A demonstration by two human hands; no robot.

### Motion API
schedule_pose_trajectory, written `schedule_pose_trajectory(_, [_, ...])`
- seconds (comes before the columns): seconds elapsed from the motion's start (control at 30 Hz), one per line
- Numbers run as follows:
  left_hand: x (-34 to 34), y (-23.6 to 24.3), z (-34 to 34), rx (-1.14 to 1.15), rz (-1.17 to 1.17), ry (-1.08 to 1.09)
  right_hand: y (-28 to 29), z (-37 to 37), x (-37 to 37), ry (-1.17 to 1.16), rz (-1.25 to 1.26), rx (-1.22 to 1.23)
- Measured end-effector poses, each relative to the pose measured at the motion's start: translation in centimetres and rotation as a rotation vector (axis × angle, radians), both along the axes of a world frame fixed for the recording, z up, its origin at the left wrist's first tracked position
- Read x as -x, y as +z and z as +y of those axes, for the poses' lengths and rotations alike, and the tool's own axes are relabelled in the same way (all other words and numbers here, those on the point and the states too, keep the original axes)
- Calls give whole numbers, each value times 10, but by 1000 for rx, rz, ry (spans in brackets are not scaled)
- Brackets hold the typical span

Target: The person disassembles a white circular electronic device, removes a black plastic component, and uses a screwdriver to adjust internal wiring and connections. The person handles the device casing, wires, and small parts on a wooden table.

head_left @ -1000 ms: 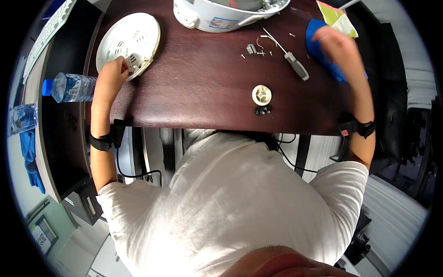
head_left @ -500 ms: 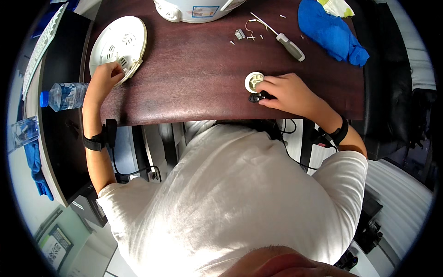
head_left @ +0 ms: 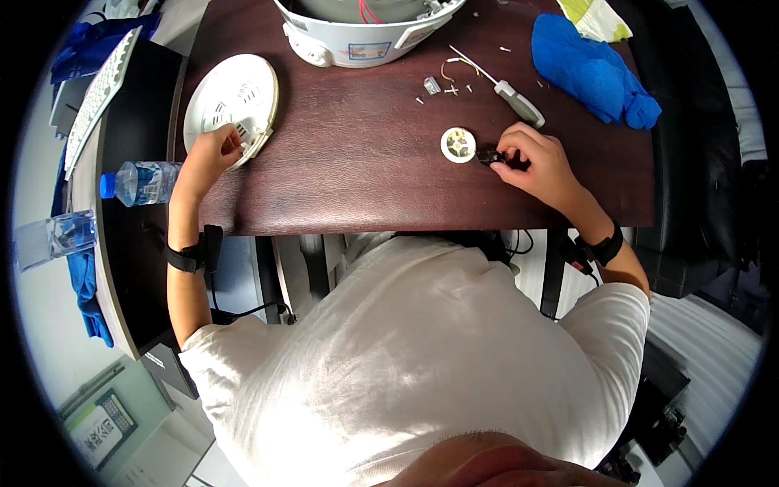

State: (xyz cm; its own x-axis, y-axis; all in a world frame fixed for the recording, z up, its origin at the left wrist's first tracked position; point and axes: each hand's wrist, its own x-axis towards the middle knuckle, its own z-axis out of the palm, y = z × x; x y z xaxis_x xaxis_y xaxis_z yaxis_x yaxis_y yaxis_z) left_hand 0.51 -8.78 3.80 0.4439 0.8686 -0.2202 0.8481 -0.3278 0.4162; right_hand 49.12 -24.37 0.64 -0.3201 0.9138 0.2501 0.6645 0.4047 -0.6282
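My left hand (head_left: 213, 158) is closed in a pinch over the near part of a white round slotted cover (head_left: 217, 85); what its fingertips hold is hidden. My right hand (head_left: 536, 165) grips a small black part (head_left: 488, 156) low over the tabletop, just right of a small cream round piece (head_left: 458, 144) with a ribbed inside. Behind that hand lies a grey-handled screwdriver (head_left: 519, 102), beside small screws, a short wire and a little metal bracket (head_left: 432, 85).
A white appliance housing (head_left: 341, 36) with red wires stands at the back of the brown table (head_left: 341, 162). A blue cloth (head_left: 588, 69) and yellow-white cloth (head_left: 596, 16) lie back right. A water bottle (head_left: 146, 183) lies left, near a second bottle (head_left: 57, 237).
My right hand has come from the blue cloth down to the small parts, and has moved the black part from below the round piece to its right. My left hand stays at the cover.
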Motion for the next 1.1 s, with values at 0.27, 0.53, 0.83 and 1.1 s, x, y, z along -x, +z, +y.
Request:
schedule_pose_trajectory(0.27, [-103, 33, -57, -251, -291, -94, 3, 8, 16, -168, 838, 773])
schedule_pose_trajectory(0.53, [-171, -14, -46, -242, -435, -263, 9, 39, 77, -69, 1200, 969])
schedule_pose_trajectory(0.83, [-66, -4, -72, -555, -428, 224, 13, 76, 159, 127, 1030, 1062])
schedule_pose_trajectory(1.1, [-27, -43, -89, -708, -267, 241, -12, 106, 248, 233, 688, 900])
